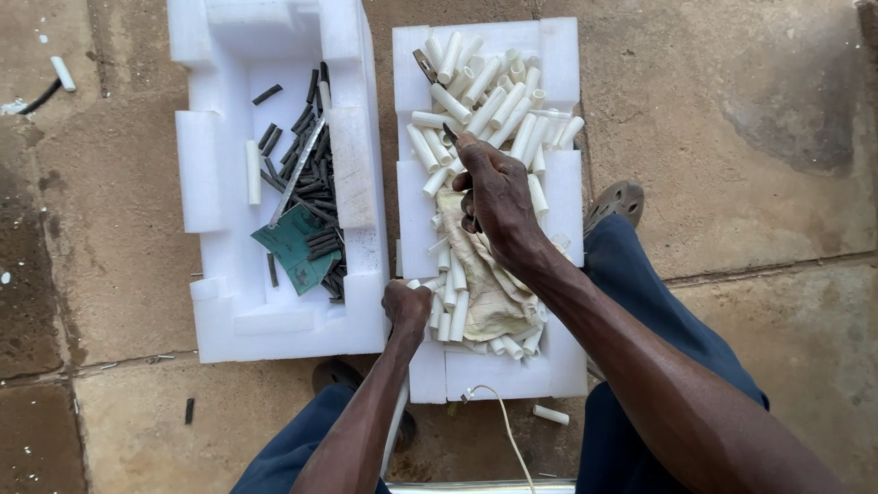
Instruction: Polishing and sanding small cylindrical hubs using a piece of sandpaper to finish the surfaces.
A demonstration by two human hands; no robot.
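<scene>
Right hand [494, 197] is over the right foam tray [560, 55], fingers curled around a small dark-tipped tool, its point at the pile of short white tube pieces [485, 101]. Left hand [407, 306] sits at that tray's left edge, fingers closed on one white piece.

To do it well, I'd say: brace the tray with the left, pick single pieces, keep the tool tip clear of the stained cloth [485, 274].

Counts: two foam trays; white pieces several dozen, too heaped for an exact count. Left tray [219, 165]: many short dark pieces [315, 183], one green card [294, 245], one metal strip [297, 172].
</scene>
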